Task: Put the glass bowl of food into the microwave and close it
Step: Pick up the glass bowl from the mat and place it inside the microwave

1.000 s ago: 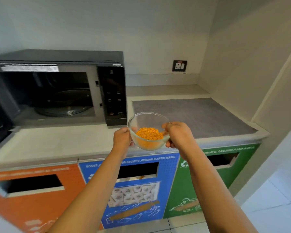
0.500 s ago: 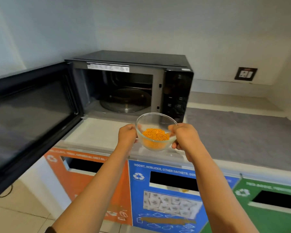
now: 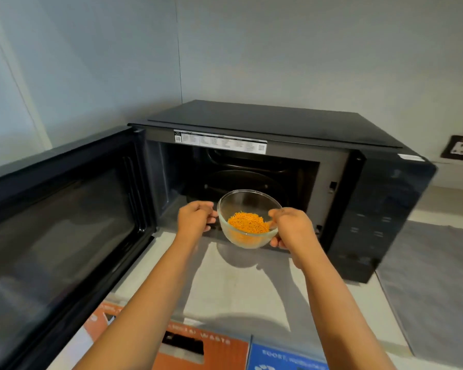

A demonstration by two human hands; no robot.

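A: Where's the glass bowl [image 3: 249, 219]?

B: Just outside the mouth of the microwave [image 3: 278, 180], held above the counter [image 3: 225, 276], not yet inside. Microwave door [image 3: 56, 236] swung wide to the left of the cavity.

A: Your grip?

B: Left hand [image 3: 195, 218] curled against the bowl's left wall, right hand [image 3: 292, 228] wrapped round the right wall, fingers [image 3: 276, 243] under its base. Both closed on it.

A: Handling?

B: Likely rigid, smooth, breakable; could slip. Hold low on both sides, keep it level.

A: Contents?

B: Loose orange strands [image 3: 247, 223], a shallow heap at the bottom. Cavity otherwise looks empty, though its floor is partly hidden.
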